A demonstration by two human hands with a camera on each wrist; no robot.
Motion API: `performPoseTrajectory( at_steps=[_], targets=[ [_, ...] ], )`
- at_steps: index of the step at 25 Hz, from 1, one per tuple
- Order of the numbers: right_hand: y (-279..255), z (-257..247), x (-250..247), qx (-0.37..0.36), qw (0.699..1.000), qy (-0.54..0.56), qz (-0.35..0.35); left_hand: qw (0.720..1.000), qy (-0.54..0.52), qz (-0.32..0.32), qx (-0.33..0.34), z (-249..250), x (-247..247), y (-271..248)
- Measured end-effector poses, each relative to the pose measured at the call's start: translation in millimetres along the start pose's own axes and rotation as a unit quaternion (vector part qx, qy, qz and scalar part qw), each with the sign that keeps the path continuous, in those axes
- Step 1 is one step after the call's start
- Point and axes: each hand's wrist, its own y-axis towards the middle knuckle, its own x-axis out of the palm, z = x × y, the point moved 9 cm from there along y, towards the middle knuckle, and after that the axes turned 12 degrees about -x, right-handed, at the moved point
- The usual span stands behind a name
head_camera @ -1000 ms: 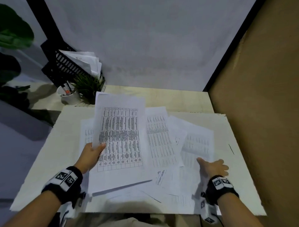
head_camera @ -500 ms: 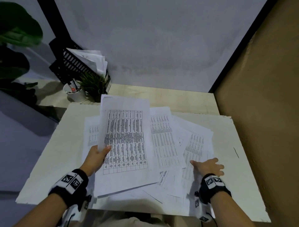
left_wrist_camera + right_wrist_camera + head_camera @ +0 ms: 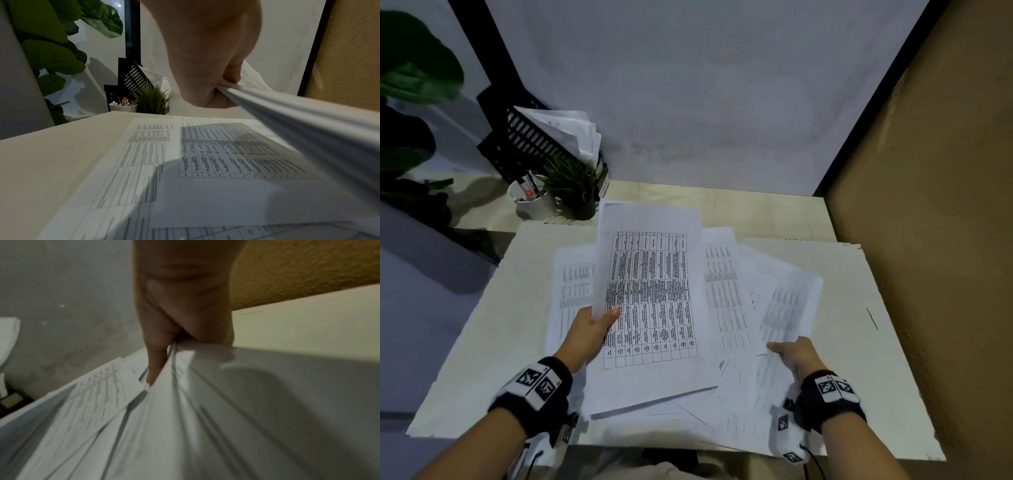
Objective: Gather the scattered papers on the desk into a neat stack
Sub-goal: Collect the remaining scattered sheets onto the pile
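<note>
Printed white sheets lie overlapping on the pale desk board [image 3: 493, 325]. My left hand [image 3: 589, 332] pinches the left edge of a bundle of sheets [image 3: 650, 298] with a dense table on top, lifted at a slant above the desk. In the left wrist view the left hand [image 3: 205, 56] clamps that bundle [image 3: 308, 116] over flat sheets [image 3: 205, 154]. My right hand [image 3: 796, 353] grips the near edge of several fanned sheets [image 3: 784, 308] at the right. The right wrist view shows the right hand [image 3: 185, 313] pinching these sheets [image 3: 205, 418], which are blurred.
At the back left stand a black file tray [image 3: 530, 144] with papers, a white cup [image 3: 532, 202] of pens and a small potted plant [image 3: 575, 185]. A brown wall [image 3: 928, 240] closes the right side. A single sheet [image 3: 573, 284] lies at the left.
My right hand has slid inward from lying flat on the right-hand sheets and now pinches them, raising their edge. The left hand keeps its hold on the bundle.
</note>
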Motion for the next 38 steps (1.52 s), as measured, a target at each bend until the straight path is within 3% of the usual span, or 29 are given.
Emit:
performPoseTrajectory(
  at_steps=[6, 10, 15, 18, 23, 26, 29, 33, 38],
  targets=[
    [-15, -40, -65, -0.095, 0.992, -0.055, 0.068, 1.0, 0.005, -0.005, 0.004, 0, 1, 1],
    [-32, -71, -137, -0.138, 0.974, -0.061, 0.171, 1.0, 0.022, 0.012, 0.008, 4, 3, -1],
    [-72, -112, -196, -0.207, 0.935, 0.083, 0.276, 1.0, 0.002, -0.003, 0.017, 20, 15, -5],
    [-88, -136, -181, -0.276, 0.907, 0.225, 0.223, 0.999, -0.005, -0.029, 0.038, 47, 31, -18],
    [-76, -135, -50, -0.238, 0.953, 0.188, -0.005, 0.989, -0.034, -0.13, 0.068, 91, 65, -51],
    [-82, -143, 4, -0.217, 0.919, 0.296, -0.143, 0.979, -0.101, -0.169, 0.051, 105, 68, -55],
    [-93, -166, 5, -0.257, 0.9, 0.328, -0.125, 0.967, -0.16, -0.192, 0.039, 115, 60, -56],
    [-112, -203, -13, -0.378, 0.884, 0.271, -0.047, 0.97, -0.088, -0.146, 0.174, 147, 45, -67],
    [-118, -210, 6, -0.402, 0.882, 0.224, -0.1, 0.967, -0.123, -0.106, 0.197, 147, 43, -68]
  ],
)
